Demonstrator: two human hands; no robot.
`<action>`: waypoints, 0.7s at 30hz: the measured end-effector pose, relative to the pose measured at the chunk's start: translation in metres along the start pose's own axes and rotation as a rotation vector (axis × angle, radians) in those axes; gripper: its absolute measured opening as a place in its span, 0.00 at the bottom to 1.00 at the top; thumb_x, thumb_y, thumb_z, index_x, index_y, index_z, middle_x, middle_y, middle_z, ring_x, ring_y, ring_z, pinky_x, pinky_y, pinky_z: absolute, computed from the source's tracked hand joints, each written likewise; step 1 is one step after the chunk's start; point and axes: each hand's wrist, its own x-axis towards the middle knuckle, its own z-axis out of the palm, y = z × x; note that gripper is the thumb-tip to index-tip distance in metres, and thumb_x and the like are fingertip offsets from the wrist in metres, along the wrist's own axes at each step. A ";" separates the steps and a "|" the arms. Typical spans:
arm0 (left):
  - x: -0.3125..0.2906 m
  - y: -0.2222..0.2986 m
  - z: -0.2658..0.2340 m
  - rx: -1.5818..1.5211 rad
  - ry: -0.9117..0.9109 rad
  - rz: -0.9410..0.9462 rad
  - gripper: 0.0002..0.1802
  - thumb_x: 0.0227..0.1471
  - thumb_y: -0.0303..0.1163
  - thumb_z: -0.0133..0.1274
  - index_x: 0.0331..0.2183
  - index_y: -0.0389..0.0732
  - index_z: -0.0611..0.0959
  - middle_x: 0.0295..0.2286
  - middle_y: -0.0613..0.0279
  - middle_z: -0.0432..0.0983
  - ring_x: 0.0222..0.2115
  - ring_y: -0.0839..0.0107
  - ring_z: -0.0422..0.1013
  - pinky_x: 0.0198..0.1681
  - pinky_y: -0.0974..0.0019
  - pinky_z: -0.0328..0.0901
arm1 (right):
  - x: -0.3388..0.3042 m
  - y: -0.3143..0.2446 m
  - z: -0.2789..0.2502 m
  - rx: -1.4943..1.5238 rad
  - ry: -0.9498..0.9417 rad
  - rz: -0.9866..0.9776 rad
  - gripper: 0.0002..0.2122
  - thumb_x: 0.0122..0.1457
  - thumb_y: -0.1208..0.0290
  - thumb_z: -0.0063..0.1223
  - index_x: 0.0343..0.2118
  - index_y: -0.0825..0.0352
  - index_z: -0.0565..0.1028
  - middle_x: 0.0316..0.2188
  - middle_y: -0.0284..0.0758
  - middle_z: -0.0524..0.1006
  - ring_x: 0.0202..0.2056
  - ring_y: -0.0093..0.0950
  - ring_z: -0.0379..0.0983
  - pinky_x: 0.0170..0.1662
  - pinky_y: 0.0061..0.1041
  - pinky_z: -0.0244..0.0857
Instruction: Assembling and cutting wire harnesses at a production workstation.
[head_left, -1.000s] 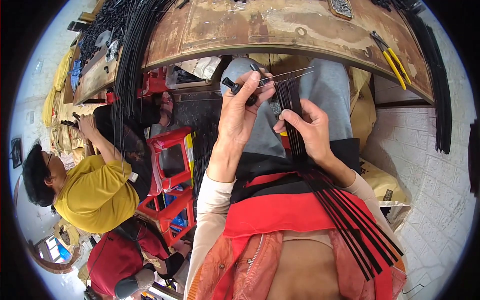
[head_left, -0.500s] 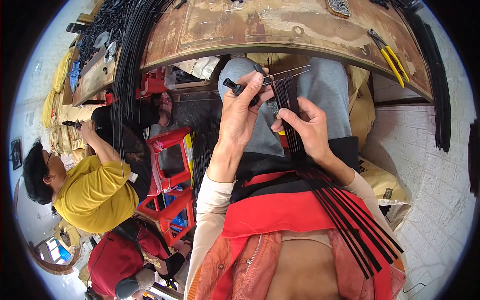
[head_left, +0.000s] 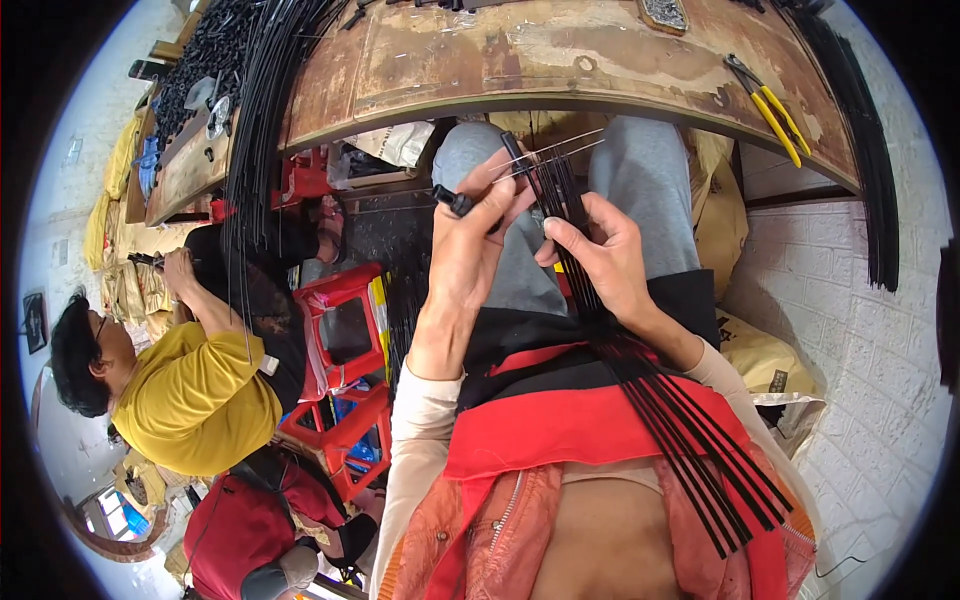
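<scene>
Over my lap, my left hand is closed on black plastic fittings with tubular ends, one jutting out beside the palm. Two thin metal wires run out from its fingertips, across the tops of several slim black rods. My right hand grips those rods partway down, its thumb lying across them. The lower ends of the rod bundle fan out over my red and black apron. How the wires meet the rods and fittings is partly hidden by my left fingers.
A worn wooden table spans the far side, with yellow-handled pliers at its right edge. Long black rods hang over it at left and right. A person in a yellow top works at left, near red stools.
Both hands and the upper part of the rods have shifted slightly left. The left-hand fittings and wires have tilted a little. Both hands keep their hold.
</scene>
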 end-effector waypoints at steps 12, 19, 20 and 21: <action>-0.007 0.002 0.007 0.060 0.016 0.043 0.18 0.56 0.25 0.55 0.48 0.30 0.76 0.40 0.56 0.78 0.40 0.73 0.74 0.46 0.70 0.69 | 0.001 -0.016 -0.006 -0.013 -0.071 0.023 0.11 0.61 0.72 0.55 0.44 0.71 0.74 0.32 0.37 0.80 0.33 0.23 0.78 0.35 0.20 0.71; -0.001 -0.002 -0.001 -0.024 -0.048 -0.061 0.19 0.56 0.27 0.55 0.49 0.34 0.76 0.40 0.61 0.79 0.36 0.78 0.72 0.44 0.72 0.66 | 0.011 -0.018 -0.015 0.160 -0.192 0.143 0.11 0.61 0.71 0.54 0.44 0.71 0.74 0.33 0.36 0.79 0.33 0.25 0.79 0.36 0.22 0.73; -0.001 -0.002 -0.002 -0.035 -0.056 -0.071 0.19 0.56 0.27 0.55 0.50 0.35 0.76 0.40 0.62 0.79 0.35 0.78 0.72 0.43 0.72 0.66 | 0.012 -0.018 -0.016 0.161 -0.190 0.141 0.11 0.61 0.71 0.54 0.44 0.71 0.74 0.33 0.36 0.79 0.33 0.25 0.79 0.36 0.22 0.73; -0.001 -0.002 -0.002 -0.033 -0.059 -0.072 0.19 0.56 0.27 0.55 0.50 0.35 0.76 0.40 0.62 0.79 0.35 0.78 0.72 0.43 0.72 0.66 | 0.012 -0.015 -0.017 0.168 -0.208 0.141 0.11 0.61 0.71 0.54 0.44 0.71 0.74 0.33 0.36 0.78 0.33 0.25 0.79 0.37 0.22 0.73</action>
